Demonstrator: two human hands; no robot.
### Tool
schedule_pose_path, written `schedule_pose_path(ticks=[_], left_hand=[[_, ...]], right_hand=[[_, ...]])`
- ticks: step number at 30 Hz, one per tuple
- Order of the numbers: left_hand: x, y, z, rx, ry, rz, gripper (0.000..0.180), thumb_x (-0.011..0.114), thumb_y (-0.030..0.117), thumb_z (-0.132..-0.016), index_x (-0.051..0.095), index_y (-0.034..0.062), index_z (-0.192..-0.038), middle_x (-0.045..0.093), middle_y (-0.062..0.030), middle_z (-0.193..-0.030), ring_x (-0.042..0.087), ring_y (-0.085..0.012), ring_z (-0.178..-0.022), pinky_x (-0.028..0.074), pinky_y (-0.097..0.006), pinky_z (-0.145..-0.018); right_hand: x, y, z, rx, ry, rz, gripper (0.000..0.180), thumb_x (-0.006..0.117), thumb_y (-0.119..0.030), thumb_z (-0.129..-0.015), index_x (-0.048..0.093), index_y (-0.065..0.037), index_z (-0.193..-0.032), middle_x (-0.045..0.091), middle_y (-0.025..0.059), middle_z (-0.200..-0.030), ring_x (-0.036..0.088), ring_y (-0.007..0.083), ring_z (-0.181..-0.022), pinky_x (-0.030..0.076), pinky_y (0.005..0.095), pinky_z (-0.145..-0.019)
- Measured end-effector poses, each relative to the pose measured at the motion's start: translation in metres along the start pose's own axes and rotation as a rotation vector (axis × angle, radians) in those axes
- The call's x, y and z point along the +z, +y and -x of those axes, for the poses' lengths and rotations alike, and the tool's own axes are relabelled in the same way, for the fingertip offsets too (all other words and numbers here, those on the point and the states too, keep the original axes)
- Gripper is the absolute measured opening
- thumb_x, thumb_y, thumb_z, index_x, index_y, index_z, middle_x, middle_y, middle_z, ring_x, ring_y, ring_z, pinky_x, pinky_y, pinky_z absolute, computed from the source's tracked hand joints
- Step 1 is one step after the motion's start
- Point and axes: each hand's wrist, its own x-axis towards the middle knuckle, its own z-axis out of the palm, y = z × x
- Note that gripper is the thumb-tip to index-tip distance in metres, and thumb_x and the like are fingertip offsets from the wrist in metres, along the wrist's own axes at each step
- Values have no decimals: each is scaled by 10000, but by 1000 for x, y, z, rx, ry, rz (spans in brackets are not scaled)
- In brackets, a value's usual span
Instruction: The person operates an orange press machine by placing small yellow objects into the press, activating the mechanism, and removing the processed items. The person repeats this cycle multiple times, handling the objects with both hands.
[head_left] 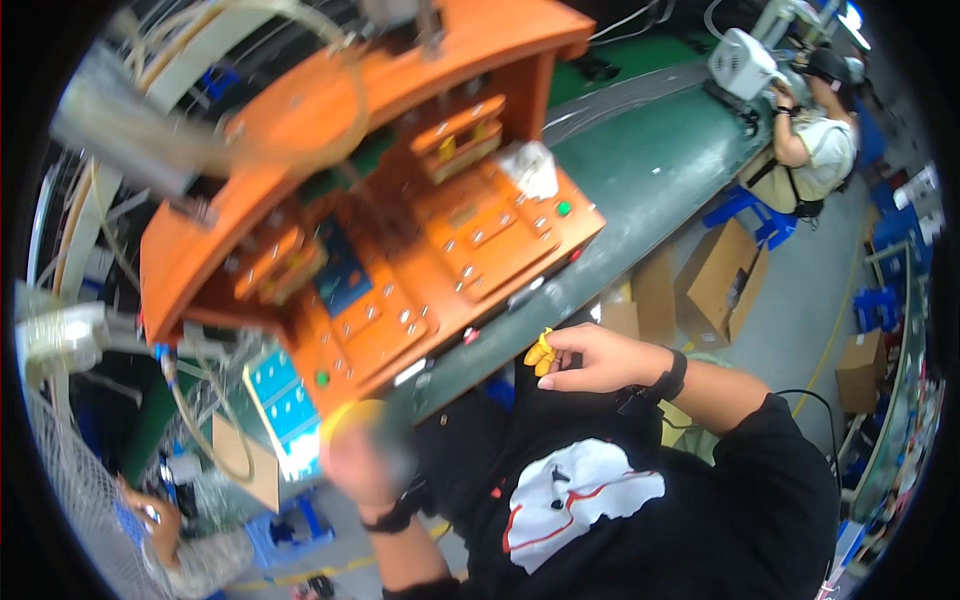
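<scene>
My right hand (pixel 605 358) is in front of my body, just off the near edge of the green bench. Its fingers are loosely bent, with the thumb apart from them. Yellow covers like finger cots (pixel 541 354) sit over its fingertips, and I see nothing held in it. Near the front left corner of an orange press-like fixture (pixel 400 340) is my left hand (pixel 362 465), smeared by motion. A yellow patch (pixel 350 415) shows at its fingers; whether it grips anything cannot be told. The fixture has two stations with metal pins, a green button at each front corner and a blue plate inside the left station.
A crumpled white bag (pixel 530 170) lies on the fixture's right side. Beyond it stretches the green bench (pixel 660 160). A light blue sheet (pixel 285 410) is at the left. Cardboard boxes (pixel 715 285) stand on the floor. Other people sit at far right (pixel 820 150) and lower left (pixel 195 550).
</scene>
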Motion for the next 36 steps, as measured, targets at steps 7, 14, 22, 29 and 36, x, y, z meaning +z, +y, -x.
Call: schedule_pose_path(ticks=[7,14,22,29,36], left_hand=[[-51,-46,-32,148,106,-609,342,496,131,-1098,547,-43,-1388,577,-144,-1404,549,-246,-1280,393,-380,-1121],[-18,-64,-59,18,313,-507,350,458,273,-1152,579,-36,-1261,592,-73,-1056,533,-144,-948,469,-318,-887],[15,-23,-66,168,259,-832,283,518,153,-1089,675,-31,-1234,687,-172,-1228,632,-332,-1083,488,-458,-988],[4,-30,-53,-93,309,-989,320,555,157,-1087,641,-74,-1291,694,-199,-1221,658,-278,-1062,541,-394,-940],[-39,-91,-45,-122,374,-423,341,459,109,-1122,512,2,-1441,685,-88,-1157,635,-106,-861,513,-238,-730]], right_hand=[[-140,12,-4,-113,627,-179,133,697,-127,-1021,705,-24,-1105,676,-45,-989,595,31,-895,507,231,-791],[-294,97,-69,176,899,708,400,733,-230,-908,649,-17,-1236,669,176,-1080,671,274,-956,541,414,-850],[-376,137,-172,440,876,1290,514,686,-153,-878,591,-104,-1381,565,182,-1418,527,387,-1346,474,522,-1049],[-403,143,-217,454,753,1443,311,694,-239,-932,738,-214,-1238,641,73,-1287,551,307,-1294,461,455,-1023],[-376,95,-154,-209,839,982,270,735,-182,-935,702,24,-1106,708,230,-1131,651,428,-1098,529,494,-947]])
